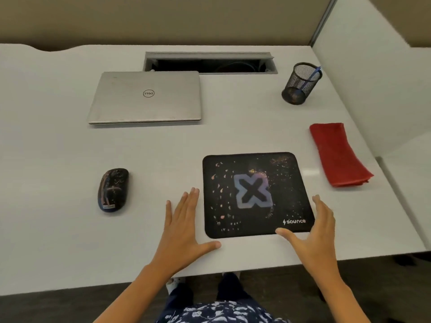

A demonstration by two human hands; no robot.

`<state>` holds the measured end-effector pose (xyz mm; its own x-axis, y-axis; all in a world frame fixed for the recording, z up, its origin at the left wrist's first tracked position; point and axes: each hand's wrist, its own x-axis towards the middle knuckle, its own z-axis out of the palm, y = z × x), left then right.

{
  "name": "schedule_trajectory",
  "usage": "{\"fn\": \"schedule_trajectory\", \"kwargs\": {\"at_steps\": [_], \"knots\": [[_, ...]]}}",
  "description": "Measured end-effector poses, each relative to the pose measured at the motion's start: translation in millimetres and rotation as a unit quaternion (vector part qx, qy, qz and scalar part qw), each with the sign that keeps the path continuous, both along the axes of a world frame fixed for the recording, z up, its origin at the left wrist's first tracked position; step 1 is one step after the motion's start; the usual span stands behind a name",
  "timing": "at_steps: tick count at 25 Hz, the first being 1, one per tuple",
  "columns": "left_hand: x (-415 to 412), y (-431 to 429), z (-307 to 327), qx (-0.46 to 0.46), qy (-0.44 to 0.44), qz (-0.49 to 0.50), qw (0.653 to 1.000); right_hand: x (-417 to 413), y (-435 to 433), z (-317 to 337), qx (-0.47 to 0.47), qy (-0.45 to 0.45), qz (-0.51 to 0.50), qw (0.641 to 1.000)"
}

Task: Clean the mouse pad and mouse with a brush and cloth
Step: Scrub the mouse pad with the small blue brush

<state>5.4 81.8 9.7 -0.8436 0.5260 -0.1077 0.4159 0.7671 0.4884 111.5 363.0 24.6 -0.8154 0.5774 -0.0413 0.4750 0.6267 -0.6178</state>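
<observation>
A black mouse pad with a pale X print lies flat near the desk's front edge. A dark patterned mouse sits well to its left. A folded red cloth lies to the pad's right. A blue-handled brush stands in a black mesh cup at the back right. My left hand is flat with straight fingers on the desk beside the pad's left edge. My right hand is spread at the pad's front right corner, its thumb at the front edge. Neither hand holds anything.
A closed silver laptop lies at the back, in front of an open cable slot in the white desk. A white partition wall runs along the right side. The desk's front edge is just below my hands.
</observation>
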Motion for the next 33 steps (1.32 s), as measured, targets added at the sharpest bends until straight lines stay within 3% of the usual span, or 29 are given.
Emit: {"fn": "schedule_trajectory", "kwargs": {"at_steps": [4,16,25,29,33], "knots": [[1.2,12.1,-2.2,0.005,0.019,0.020,1.000,9.2,25.2,-8.5,-0.014,-0.051,0.059,0.997],[3.1,31.9,0.6,0.039,0.059,0.094,0.993,-13.5,54.5,-17.5,-0.034,-0.014,0.131,0.991],[2.2,36.1,0.0,0.000,0.078,0.099,0.992,-24.4,57.9,-15.5,-0.054,0.014,0.142,0.988],[-16.1,38.1,5.6,0.048,0.069,0.109,0.991,-45.2,66.6,10.9,-0.096,0.110,0.108,0.983],[-69.8,40.6,2.1,0.026,0.095,0.128,0.987,-110.2,82.1,43.3,-0.008,0.278,0.056,0.959]]}}
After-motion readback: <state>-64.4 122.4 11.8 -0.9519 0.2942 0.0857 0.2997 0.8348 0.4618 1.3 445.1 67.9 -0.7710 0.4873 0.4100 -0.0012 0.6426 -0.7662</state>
